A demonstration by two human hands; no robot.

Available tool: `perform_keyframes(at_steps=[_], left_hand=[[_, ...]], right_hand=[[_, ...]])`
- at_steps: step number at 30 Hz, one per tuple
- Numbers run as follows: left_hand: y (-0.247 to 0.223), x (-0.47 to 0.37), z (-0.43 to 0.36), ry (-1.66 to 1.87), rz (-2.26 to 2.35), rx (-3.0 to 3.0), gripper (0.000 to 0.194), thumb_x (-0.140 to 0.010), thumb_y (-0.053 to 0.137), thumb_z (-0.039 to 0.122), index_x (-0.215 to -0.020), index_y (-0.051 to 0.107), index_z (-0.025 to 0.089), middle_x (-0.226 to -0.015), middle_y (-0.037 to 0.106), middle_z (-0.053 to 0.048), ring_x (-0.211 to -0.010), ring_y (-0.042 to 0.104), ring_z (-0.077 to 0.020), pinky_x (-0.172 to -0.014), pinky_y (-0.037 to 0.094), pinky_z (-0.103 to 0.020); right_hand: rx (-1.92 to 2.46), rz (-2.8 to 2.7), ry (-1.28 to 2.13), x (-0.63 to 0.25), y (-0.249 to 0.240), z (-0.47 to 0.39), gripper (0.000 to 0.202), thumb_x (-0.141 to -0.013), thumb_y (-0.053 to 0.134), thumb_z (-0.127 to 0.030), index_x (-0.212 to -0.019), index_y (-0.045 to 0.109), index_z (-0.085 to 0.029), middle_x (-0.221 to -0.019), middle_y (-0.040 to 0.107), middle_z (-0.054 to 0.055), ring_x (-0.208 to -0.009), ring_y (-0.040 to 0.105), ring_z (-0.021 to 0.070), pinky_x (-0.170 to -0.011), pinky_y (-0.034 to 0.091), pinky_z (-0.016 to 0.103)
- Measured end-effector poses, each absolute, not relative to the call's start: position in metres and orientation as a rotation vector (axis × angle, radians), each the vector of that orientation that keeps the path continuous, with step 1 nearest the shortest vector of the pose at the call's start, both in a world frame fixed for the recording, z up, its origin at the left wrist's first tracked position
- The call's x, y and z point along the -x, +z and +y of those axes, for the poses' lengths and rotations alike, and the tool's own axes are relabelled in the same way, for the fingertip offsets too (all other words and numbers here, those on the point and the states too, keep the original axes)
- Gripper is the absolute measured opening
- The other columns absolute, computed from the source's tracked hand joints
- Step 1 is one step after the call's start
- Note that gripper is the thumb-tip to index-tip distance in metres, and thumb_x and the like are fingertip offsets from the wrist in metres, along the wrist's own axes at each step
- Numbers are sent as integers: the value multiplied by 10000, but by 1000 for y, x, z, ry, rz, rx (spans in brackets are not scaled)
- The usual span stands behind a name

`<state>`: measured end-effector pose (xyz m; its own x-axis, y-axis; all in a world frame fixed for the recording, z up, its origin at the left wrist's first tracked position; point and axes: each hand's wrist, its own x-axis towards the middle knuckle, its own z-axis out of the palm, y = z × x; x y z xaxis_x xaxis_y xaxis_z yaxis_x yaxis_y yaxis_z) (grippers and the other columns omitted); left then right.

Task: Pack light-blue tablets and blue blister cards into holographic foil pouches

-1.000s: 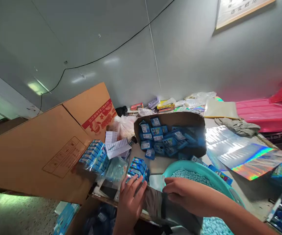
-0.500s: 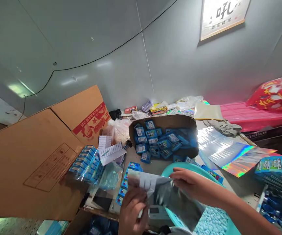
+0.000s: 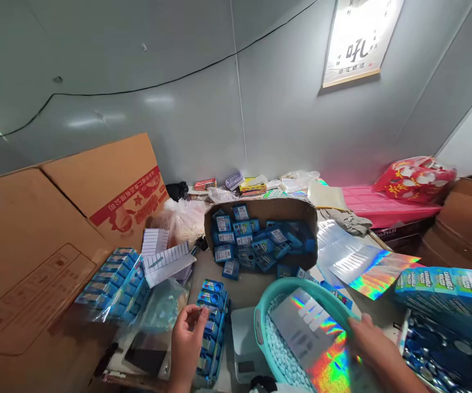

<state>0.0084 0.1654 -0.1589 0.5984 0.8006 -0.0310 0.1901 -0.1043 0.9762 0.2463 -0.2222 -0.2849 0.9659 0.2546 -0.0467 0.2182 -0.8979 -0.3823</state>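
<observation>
Foil pouch (image 3: 309, 338) lies slantwise over the teal basin (image 3: 260, 322), gripped at its near end by the right hand (image 3: 372, 344), left hand (image 3: 186, 333) loosely curled, empty.

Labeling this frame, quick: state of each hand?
Left hand: fingers loosely curled, holding nothing visible, beside the blue packs.
Right hand: shut on the holographic sheet over the teal basin.

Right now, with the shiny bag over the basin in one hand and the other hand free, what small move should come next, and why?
Probably bring the left hand across to the shiny bag. Only the right hand holds it, at one edge, and it lies flat over the teal basin of pale blue pieces. The left hand is empty, above the row of small blue boxes, so it seems free to help open the bag.
</observation>
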Motion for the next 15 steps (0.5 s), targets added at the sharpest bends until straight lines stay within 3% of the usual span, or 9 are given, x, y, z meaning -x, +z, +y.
perform_keyframes(at_steps=[2,4,6,8,9,11,13,15], left_hand=[[-160,-16,178,626,829,-1611,442,-707,774,576,-881,630,196,-812,727,-38,-790,681,-196,-763,537,-302],[-162,-24,188,602,820,-1604,441,-704,779,572,-878,630,196,-796,727,-33,-762,674,-189,-739,535,-294],[-165,-31,196,564,812,-1602,443,-707,774,577,-875,629,193,-758,723,-27,-714,662,-181,-693,529,-286],[-170,-39,204,514,792,-1605,444,-710,768,583,-860,628,190,-724,716,-26,-680,653,-179,-652,521,-279],[-173,-43,208,489,778,-1607,442,-711,766,585,-848,628,188,-720,716,-28,-679,655,-181,-646,520,-278],[-181,-49,217,439,744,-1610,441,-708,765,589,-822,630,185,-730,722,-36,-707,672,-190,-668,529,-283],[-189,-54,226,390,720,-1616,444,-711,754,600,-810,636,183,-744,728,-41,-729,686,-203,-693,544,-300],[-196,-58,235,342,719,-1637,443,-727,730,611,-805,647,182,-747,735,-46,-737,695,-218,-717,558,-330]], right_hand=[[2790,-355,128,-235,-268,-192,388,-765,543,-318,-1084,718,-182,-959,643,182,-773,685,331,-668,560,456],[2630,-516,153,-219,-236,-145,515,-897,449,-386,-1323,586,-131,-1222,584,219,-1070,652,317,-970,522,455],[2287,-663,385,-198,-202,-90,604,-891,528,-455,-1413,510,-151,-1522,387,204,-1338,504,316,-1127,418,442],[1930,-724,642,-177,-179,-32,652,-871,615,-516,-1450,473,-252,-1588,348,119,-1402,440,279,-1160,376,418],[1763,-693,733,-168,-174,-5,677,-843,661,-516,-1444,474,-268,-1530,440,105,-1326,517,263,-1109,424,397],[1543,-580,745,-156,-177,41,560,-780,714,-496,-1251,630,-205,-1167,690,92,-1047,650,256,-902,512,366],[1527,-476,699,-150,-192,74,318,-797,650,-472,-904,699,-176,-792,681,36,-774,631,216,-715,480,331],[1556,-397,667,-149,-210,92,272,-807,605,-443,-732,650,-186,-639,592,-2,-648,558,182,-628,411,314]])
